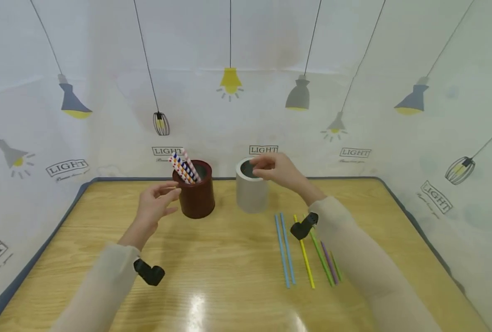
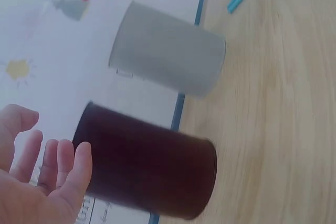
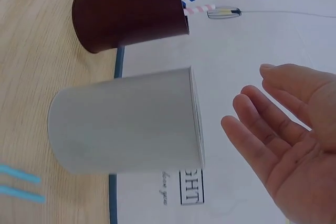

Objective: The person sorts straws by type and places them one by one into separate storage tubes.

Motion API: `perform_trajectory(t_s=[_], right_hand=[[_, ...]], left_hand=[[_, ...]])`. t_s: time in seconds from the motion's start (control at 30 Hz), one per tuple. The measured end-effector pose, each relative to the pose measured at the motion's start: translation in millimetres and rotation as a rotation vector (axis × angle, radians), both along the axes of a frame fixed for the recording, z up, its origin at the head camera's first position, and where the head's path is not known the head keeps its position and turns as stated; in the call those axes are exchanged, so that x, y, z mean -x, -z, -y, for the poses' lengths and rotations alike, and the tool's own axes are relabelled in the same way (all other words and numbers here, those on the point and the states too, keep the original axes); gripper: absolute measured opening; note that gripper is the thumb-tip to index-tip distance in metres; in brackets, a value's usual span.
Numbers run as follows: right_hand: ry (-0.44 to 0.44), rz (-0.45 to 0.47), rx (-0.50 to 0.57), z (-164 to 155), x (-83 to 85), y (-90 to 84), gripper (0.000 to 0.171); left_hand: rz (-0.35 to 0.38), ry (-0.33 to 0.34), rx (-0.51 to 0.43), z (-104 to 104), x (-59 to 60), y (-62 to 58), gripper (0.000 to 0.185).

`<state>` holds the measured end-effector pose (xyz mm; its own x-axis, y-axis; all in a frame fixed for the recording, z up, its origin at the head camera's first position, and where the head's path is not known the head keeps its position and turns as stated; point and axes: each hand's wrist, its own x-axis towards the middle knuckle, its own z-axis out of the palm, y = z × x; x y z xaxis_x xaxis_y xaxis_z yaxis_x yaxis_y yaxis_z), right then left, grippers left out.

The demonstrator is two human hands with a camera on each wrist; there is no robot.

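A dark red cylindrical holder (image 1: 197, 201) stands upright at the back of the table, with several patterned paper straws (image 1: 184, 168) leaning in it. My left hand (image 1: 155, 206) is at its left side, fingers loosely bent near the rim and holding nothing. To the right of it stands a white cylindrical holder (image 1: 252, 196), its mouth dark inside. Over that rim hovers my right hand (image 1: 277, 170), palm facing in and nothing between the fingers. In the right wrist view the right fingertips (image 3: 229, 124) are apart from the white holder (image 3: 126, 121).
On the table (image 1: 213, 258) at the right lie two light blue straws (image 1: 285, 251), a yellow straw (image 1: 304, 253), a green straw (image 1: 322, 258) and a purple straw (image 1: 329, 260). The right forearm passes above them. A cloth backdrop (image 1: 262, 110) printed with lamps rises behind the holders.
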<state>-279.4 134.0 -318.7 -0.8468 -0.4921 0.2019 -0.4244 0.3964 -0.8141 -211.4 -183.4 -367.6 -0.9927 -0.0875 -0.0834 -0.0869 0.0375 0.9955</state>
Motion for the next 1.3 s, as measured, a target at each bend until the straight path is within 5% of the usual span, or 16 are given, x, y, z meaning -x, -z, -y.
perform_trajectory(t_s=[0.3,0.6,0.9,1.3], right_hand=[[0.068,0.013,0.003,-50,-22.0,13.1,0.032],[0.106,0.121,0.019,-80,-45.1,50.9,0.036],[0.185,0.25,0.102,-86,-71.1,92.2,0.035],[0.299,0.354,0.106,-69,-87.5,114.4,0.033]], left_hand=[[-0.086,0.12,-0.04,-47,-10.4,-2.1,0.038],[-0.079,0.192,0.026,-82,15.3,3.2,0.036],[0.03,0.143,0.013,-115,42.6,1.4,0.037],[0.031,0.015,-0.039,-135,65.2,9.1,0.041]])
